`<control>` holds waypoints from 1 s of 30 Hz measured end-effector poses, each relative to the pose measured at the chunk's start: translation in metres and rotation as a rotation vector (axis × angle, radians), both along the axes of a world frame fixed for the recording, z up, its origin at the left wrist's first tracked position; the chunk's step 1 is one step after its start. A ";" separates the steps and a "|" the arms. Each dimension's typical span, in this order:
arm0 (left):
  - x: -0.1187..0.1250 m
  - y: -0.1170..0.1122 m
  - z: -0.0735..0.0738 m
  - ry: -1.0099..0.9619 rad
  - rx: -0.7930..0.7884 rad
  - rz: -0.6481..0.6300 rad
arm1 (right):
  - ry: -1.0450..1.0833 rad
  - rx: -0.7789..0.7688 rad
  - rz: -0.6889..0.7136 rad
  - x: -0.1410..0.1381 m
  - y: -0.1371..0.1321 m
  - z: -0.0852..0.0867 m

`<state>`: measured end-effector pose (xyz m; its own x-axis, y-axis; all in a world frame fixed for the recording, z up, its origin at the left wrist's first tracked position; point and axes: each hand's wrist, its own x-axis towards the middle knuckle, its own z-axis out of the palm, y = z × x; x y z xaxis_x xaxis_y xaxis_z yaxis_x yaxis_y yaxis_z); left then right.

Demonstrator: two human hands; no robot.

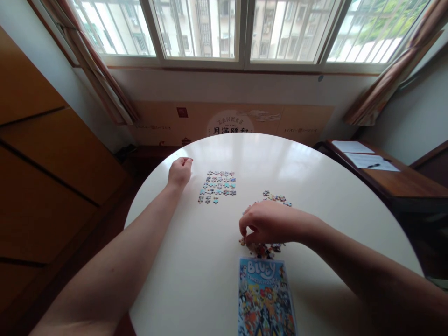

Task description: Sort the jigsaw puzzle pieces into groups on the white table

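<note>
Small jigsaw puzzle pieces lie in several short rows left of the table's middle. Left of those rows, my left hand is curled closed at the table's edge, and anything inside its fingers is hidden. My right hand reaches over a loose pile of puzzle pieces, thumb and fingertips pinched down at a puzzle piece on the pile's left side. The hand covers part of this pile; more loose pieces show behind it. Just in front lies a colourful puzzle box marked "BLUEY".
Everything lies on a round, glossy white table. Beyond its far edge, a printed cardboard panel stands under the window. To the right, a brown wooden desk holds papers and a dark pen. Wooden cabinets stand on the left.
</note>
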<state>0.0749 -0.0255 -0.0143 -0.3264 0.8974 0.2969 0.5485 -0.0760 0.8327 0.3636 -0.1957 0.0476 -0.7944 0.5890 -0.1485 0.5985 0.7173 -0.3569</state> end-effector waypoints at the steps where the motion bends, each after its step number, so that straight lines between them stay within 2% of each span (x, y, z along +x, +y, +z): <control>1: 0.000 0.001 -0.001 -0.003 -0.002 -0.005 | 0.004 0.017 -0.020 0.000 0.001 0.000; 5: -0.002 0.003 -0.005 0.006 -0.002 -0.015 | -0.006 0.027 -0.048 0.006 0.003 0.009; 10: -0.004 0.005 -0.007 0.021 -0.001 -0.018 | -0.101 -0.120 0.004 0.014 -0.002 0.020; 15: -0.004 0.005 -0.008 0.047 0.002 -0.020 | -0.139 -0.148 -0.022 0.011 -0.005 0.019; 19: -0.006 0.007 -0.010 0.047 0.000 -0.030 | -0.146 -0.224 -0.034 0.010 0.001 0.018; 21: -0.006 0.008 -0.011 0.045 0.000 -0.036 | -0.114 -0.301 -0.009 0.013 0.008 0.017; 24: -0.006 0.009 -0.012 0.050 0.001 -0.046 | -0.026 -0.550 0.040 0.022 0.019 0.015; 26: -0.006 0.009 -0.013 0.055 0.000 -0.053 | 0.044 -0.691 0.025 0.030 0.027 0.014; 28: -0.006 0.009 -0.013 0.064 -0.005 -0.059 | 0.080 -0.708 -0.022 0.038 0.033 0.012; 30: -0.006 0.010 -0.014 0.072 -0.011 -0.062 | 0.061 -0.662 -0.065 0.043 0.036 0.009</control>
